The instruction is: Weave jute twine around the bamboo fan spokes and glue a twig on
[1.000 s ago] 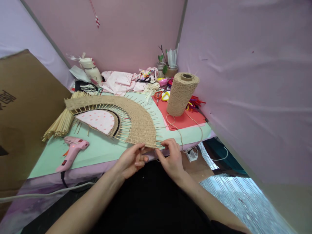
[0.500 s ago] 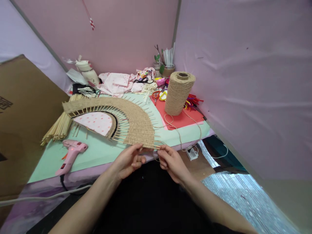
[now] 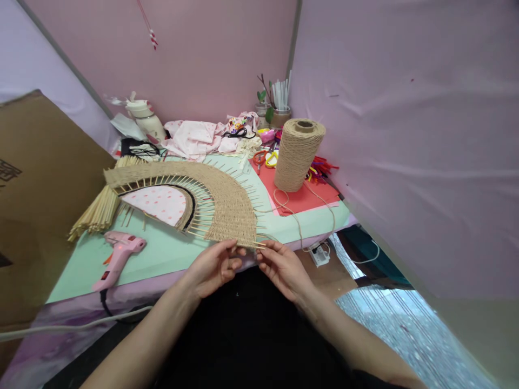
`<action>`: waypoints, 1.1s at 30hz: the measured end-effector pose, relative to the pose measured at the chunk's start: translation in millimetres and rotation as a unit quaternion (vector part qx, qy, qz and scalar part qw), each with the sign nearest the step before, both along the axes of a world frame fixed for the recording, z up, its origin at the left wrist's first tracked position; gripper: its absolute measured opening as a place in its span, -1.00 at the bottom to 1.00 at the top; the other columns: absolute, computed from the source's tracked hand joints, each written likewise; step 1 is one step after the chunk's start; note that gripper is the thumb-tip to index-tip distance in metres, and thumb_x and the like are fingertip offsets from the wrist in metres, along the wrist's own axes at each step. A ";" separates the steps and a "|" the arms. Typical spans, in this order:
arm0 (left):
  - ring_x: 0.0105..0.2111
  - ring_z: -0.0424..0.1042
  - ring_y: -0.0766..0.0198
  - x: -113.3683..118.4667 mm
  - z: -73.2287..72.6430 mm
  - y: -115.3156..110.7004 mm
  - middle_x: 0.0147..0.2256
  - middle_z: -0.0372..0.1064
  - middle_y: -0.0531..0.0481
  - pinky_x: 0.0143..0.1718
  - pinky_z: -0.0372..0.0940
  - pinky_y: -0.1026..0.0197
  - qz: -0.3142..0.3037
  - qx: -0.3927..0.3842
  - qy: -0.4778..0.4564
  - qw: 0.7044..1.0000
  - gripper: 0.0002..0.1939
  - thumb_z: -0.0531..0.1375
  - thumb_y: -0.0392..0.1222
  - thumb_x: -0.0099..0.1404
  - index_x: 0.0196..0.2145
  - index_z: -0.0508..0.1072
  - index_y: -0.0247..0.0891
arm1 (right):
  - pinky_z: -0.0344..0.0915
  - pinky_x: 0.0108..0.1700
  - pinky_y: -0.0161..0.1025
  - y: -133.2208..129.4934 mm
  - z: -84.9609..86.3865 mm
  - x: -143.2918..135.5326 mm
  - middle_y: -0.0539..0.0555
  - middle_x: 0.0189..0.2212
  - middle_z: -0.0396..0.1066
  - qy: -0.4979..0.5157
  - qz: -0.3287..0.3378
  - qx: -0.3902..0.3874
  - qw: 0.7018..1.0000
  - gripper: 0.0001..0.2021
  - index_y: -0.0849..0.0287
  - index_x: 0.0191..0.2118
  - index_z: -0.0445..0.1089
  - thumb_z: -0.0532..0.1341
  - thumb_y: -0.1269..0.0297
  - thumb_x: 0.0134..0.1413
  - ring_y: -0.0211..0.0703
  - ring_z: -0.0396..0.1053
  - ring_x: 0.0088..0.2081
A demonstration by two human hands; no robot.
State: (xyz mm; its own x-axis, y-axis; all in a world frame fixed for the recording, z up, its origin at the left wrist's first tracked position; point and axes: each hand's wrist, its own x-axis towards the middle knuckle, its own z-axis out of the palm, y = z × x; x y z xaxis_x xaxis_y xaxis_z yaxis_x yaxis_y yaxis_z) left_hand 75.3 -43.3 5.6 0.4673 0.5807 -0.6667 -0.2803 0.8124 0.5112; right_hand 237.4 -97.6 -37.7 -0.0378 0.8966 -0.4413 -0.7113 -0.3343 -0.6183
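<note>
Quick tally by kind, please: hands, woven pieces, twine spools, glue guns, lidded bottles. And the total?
Hands: 2, left hand and right hand
Woven piece: 1
Twine spool: 1
Glue gun: 1
Lidded bottle: 1
Total: 6

Left grip (image 3: 215, 268) pinches; right grip (image 3: 283, 266) faces it, fingertips (image 3: 268, 253) apparently together.

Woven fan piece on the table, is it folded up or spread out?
Spread out: the woven piece forms a wide arch, thin sticks fanning from its outer edge, its near end at the left hand.
</note>
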 end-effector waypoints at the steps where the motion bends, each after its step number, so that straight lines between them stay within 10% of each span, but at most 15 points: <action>1: -0.65 0.26 0.51 0.3 0.3 0.1 -0.42 0.30 0.02 -0.81 0.02 0.52 0.002 -0.001 0.000 1.000 -0.87 0.06 -0.29 0.35 -0.36 0.32 -0.35 | 0.29 -0.45 -0.46 -0.2 -0.8 -1.0 -0.05 -0.49 0.38 -0.022 -0.018 0.012 1.000 -0.72 0.21 -0.34 0.38 0.44 0.32 -0.21 -0.38 0.34 -0.44; 7: -0.63 0.38 0.43 -1.1 1.8 0.3 -0.40 0.42 -0.03 -0.77 0.17 0.47 -0.002 -0.005 0.004 1.000 -0.81 0.04 -0.29 0.37 -0.37 0.38 -0.37 | 0.28 -0.49 -0.42 -1.4 -3.6 -6.2 -0.08 -0.47 0.43 -0.103 -0.099 0.066 0.988 -0.64 0.13 -0.29 0.28 0.44 0.30 -0.20 -0.31 0.38 -0.44; 26: -0.20 0.56 0.06 -0.9 -5.3 -4.6 -0.22 0.51 -0.47 -0.13 0.44 0.18 -0.001 -0.002 -0.008 1.000 -0.69 -0.04 -0.29 0.41 -0.20 0.43 -0.58 | 0.30 -0.18 -0.32 -17.1 16.5 7.6 0.06 -0.21 0.50 0.041 0.012 -0.016 0.999 -0.69 0.15 -0.22 0.33 0.39 0.35 -0.13 -0.23 0.44 -0.15; 30: -0.24 0.57 0.09 -0.6 -6.8 -5.3 -0.24 0.51 -0.47 -0.17 0.45 0.22 0.015 -0.007 -0.006 1.000 -0.68 -0.03 -0.31 0.41 -0.23 0.45 -0.62 | 0.31 -0.20 -0.24 -17.8 9.1 16.1 0.08 -0.18 0.50 -0.088 0.039 0.029 0.995 -0.70 0.11 -0.17 0.29 0.33 0.26 -0.04 -0.12 0.42 -0.09; 33: -0.28 0.57 0.12 -0.4 -7.1 -6.6 -0.28 0.53 -0.44 -0.20 0.46 0.24 0.016 -0.004 -0.004 1.000 -0.66 -0.02 -0.32 0.40 -0.25 0.47 -0.66 | 0.29 -0.20 -0.19 -19.1 3.1 23.9 0.07 -0.24 0.48 -0.336 0.003 0.119 0.934 -0.81 0.10 -0.20 0.31 0.27 0.24 0.06 -0.12 0.42 -0.17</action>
State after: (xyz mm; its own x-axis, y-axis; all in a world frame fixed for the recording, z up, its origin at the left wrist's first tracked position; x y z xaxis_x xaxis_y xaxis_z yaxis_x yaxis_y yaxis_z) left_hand 74.9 -49.9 -1.5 0.4541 0.5892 -0.6683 -0.3095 0.8077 0.5017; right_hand 261.3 -116.7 -34.6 0.1714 0.9729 -0.1554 -0.1341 -0.1332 -0.9820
